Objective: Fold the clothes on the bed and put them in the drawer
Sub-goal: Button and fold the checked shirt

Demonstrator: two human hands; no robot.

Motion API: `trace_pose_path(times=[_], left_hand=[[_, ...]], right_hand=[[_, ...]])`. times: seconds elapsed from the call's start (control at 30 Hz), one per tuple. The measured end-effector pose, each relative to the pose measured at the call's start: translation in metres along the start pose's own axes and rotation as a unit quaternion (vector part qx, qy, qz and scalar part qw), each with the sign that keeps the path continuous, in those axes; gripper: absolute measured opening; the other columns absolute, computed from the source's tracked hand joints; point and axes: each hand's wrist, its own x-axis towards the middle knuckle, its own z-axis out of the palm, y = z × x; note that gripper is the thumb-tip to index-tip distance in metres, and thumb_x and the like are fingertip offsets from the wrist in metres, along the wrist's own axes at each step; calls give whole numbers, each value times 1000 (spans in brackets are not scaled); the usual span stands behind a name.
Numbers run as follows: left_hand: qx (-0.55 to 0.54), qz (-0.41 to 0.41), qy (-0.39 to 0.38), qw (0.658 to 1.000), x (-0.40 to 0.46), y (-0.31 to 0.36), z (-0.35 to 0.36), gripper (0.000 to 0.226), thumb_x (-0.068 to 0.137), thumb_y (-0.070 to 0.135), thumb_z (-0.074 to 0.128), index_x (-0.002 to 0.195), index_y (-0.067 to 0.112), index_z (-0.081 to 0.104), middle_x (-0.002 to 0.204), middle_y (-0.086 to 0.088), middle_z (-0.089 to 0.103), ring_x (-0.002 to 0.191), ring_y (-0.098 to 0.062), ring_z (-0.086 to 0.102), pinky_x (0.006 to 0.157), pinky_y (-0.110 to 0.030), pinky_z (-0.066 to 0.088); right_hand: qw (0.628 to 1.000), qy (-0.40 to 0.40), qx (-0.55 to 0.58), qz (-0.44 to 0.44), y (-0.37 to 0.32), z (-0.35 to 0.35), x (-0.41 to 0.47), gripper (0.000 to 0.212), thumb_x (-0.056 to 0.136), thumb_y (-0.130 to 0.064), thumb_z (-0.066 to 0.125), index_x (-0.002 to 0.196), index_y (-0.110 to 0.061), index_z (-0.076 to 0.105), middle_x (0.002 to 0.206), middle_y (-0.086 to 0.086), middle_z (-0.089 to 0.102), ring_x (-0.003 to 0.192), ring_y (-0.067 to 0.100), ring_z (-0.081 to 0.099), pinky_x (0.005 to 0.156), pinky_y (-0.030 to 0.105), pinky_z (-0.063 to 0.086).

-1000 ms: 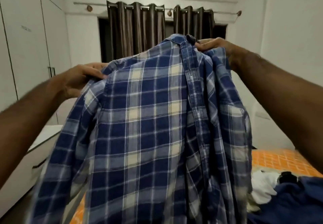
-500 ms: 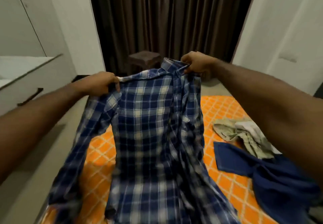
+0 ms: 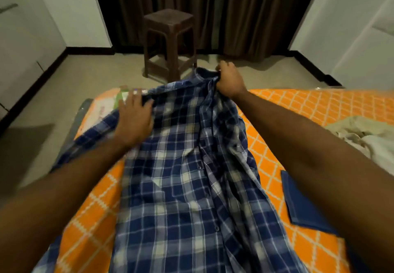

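Room: pale tiled floor (image 3: 89,76), white walls, dark curtain (image 3: 213,10) across the far side.
Stool: brown plastic stool (image 3: 169,42), upright on the floor in front of the curtain, just past the bed's far edge.
Bed: orange sheet (image 3: 309,106) with a white lattice pattern, filling the lower part of the view.
Shirt: blue and white plaid shirt (image 3: 181,176), spread lengthwise on the sheet, collar toward the far edge, button placket running down the middle, right half bunched in folds, left sleeve trailing off toward the bed's left edge.
Left hand: left hand (image 3: 133,119), flat on the shirt's left shoulder, fingers straight and spread, pressing the cloth down; slightly blurred.
Right hand: right hand (image 3: 229,79), fingers curled round the collar, gripping a bunch of cloth at the far edge of the bed.
Arms: both forearms bare, reaching forward over the shirt from the lower corners.
Blue cloth: dark blue garment (image 3: 302,204), lying flat on the sheet right of the shirt, partly hidden under the right forearm.
Pale clothes: crumpled beige and white pile (image 3: 366,136) at the right edge of the bed, well apart from the shirt.
Drawer: cannot tell where.
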Motion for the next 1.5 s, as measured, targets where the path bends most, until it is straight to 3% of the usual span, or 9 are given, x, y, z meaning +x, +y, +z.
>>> trace_pose_path(times=[0.13,0.37,0.53,0.67,0.9,1.03,1.13,1.4,1.5], left_hand=[[-24,102,-161,981,-53,53,102,70,100,64,12,159,26,16,168,-6,-5,154,-34,-5,119,-64,8],[-70,79,-86,991,-70,56,144,65,102,64,11,160,34,6,168,3,-1,155,-26,-3,121,-60,5],[-69,82,-116,987,-70,55,142,66,101,64,7,160,34,2,168,2,-3,155,-26,-6,121,-61,3],[-34,70,-164,983,-65,56,139,70,96,67,-2,159,35,-4,168,1,-9,154,-26,-10,121,-59,-5],[-143,159,-73,974,-109,146,79,60,91,25,61,145,19,36,152,-8,36,128,-30,46,100,-49,44],[-138,171,-156,963,-131,202,76,67,97,36,46,156,28,17,163,-1,16,137,-32,35,107,-54,39],[-194,135,-167,957,-126,204,73,71,95,32,50,157,22,16,160,-8,22,133,-36,41,108,-50,40],[-174,117,-220,953,-135,198,79,75,96,41,51,157,20,11,151,-13,39,130,-31,47,111,-50,38],[-96,144,-230,958,-133,206,83,70,96,48,39,156,34,6,160,-18,23,142,-37,33,115,-56,31]], right_hand=[[984,-122,127,23,56,88,-20,86,91,-12,68,157,0,14,159,24,17,148,37,23,120,38,24],[988,-151,-3,-17,107,189,-71,81,95,-66,35,160,-19,23,168,7,16,155,28,12,125,52,5],[969,-169,181,20,103,145,-90,62,103,-41,53,156,-15,32,164,8,20,151,25,19,122,45,22],[993,-43,104,43,100,106,-190,52,99,-43,58,142,-19,45,142,4,43,130,26,41,105,49,41],[969,-96,-28,225,110,70,-351,88,80,-76,59,145,-21,37,135,2,42,125,26,41,100,45,40],[942,-129,130,282,127,56,-332,45,89,-47,69,116,-19,46,101,0,61,94,26,61,80,42,51],[936,-142,192,257,141,36,-311,23,94,-27,68,92,-18,47,78,-2,52,72,19,52,65,38,42],[881,-30,346,322,219,2,-284,25,99,-18,55,94,7,58,85,12,59,79,24,55,73,38,47],[857,38,407,314,248,-24,-270,9,90,-19,66,85,-14,60,84,6,64,79,24,61,77,40,52]])
